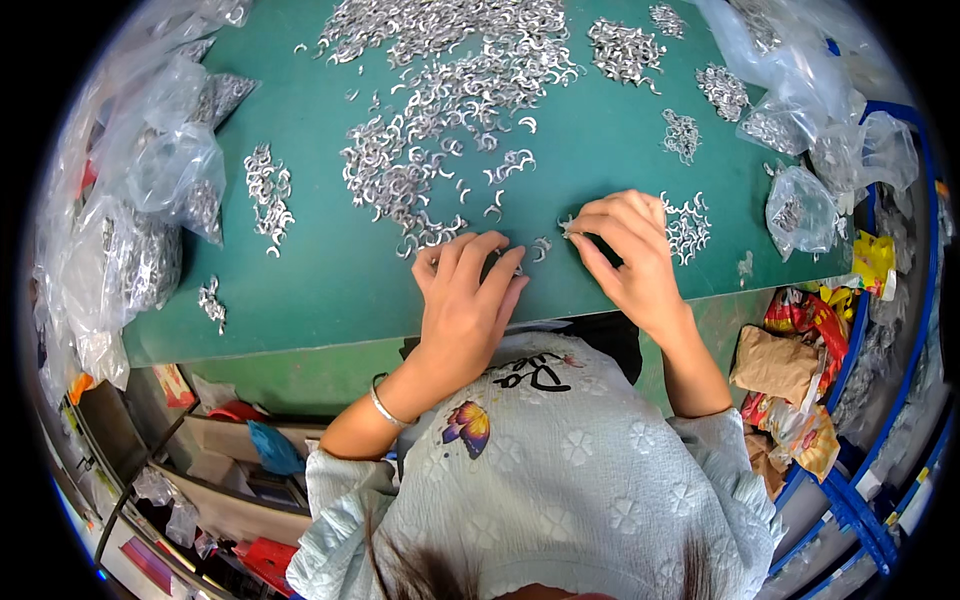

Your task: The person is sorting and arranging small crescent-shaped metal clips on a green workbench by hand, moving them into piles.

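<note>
The green desk (320,290) bore a broad heap of silver crescents (460,80), its near edge by the left hand (466,290), which curled downward, its grip hidden. The right hand (638,255), a few loose crescents (541,248) to its left, pinched a small silver piece (566,226).

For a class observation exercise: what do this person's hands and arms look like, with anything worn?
Both the left hand and right hand are ungloved. A silvery bangle and thin dark band sit at the left wrist; the right wrist is bare. Loose, pale, textured sleeves end near the elbows.
</note>
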Demonstrator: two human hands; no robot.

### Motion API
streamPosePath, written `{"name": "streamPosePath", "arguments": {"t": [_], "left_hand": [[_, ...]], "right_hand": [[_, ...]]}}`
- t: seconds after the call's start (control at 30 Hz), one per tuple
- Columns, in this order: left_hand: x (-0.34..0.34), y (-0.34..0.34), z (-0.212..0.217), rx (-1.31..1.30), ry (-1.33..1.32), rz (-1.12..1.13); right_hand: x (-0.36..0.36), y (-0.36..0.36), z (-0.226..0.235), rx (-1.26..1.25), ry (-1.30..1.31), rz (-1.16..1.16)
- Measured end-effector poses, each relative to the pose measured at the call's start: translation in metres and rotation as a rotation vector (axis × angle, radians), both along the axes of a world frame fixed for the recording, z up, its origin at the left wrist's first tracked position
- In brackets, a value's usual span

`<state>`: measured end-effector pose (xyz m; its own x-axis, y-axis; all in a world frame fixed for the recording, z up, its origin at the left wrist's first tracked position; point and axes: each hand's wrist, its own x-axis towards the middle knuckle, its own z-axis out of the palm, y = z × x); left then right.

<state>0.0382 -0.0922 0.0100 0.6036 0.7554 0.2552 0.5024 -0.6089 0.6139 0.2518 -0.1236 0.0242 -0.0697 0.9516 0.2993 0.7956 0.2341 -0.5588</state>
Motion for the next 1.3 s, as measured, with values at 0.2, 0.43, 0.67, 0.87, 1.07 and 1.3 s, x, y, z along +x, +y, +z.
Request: {"name": "streamPosePath", "arguments": {"t": [0.2, 0.43, 0.67, 0.87, 1.07, 1.3], "left_hand": [[0.000, -0.003, -0.001, 0.017, 0.033, -0.024], [0.000, -0.002, -0.003, 0.031, 0.021, -0.056], [-0.008, -0.004, -0.007, 0.005, -0.015, -0.017], [-0.001, -0.001, -0.003, 0.001, -0.019, -0.017], [0.026, 0.003, -0.001, 0.023, 0.028, 0.038], [0.023, 0.006, -0.005, 0.006, -0.059, 0.036]], "right_hand": [[0.055, 0.023, 0.020, 0.007, 0.128, -0.337], [0.162, 0.058, 0.010, 0.136, -0.226, -0.715], [0.060, 0.032, 0.029, -0.024, -0.151, -0.084], [0.007, 0.008, 0.001, -0.176, -0.065, 0.114], [0.002, 0.002, 0.001, -0.188, 0.016, 0.141], [0.003, -0.009, 0.007, -0.165, 0.033, 0.021]]}}
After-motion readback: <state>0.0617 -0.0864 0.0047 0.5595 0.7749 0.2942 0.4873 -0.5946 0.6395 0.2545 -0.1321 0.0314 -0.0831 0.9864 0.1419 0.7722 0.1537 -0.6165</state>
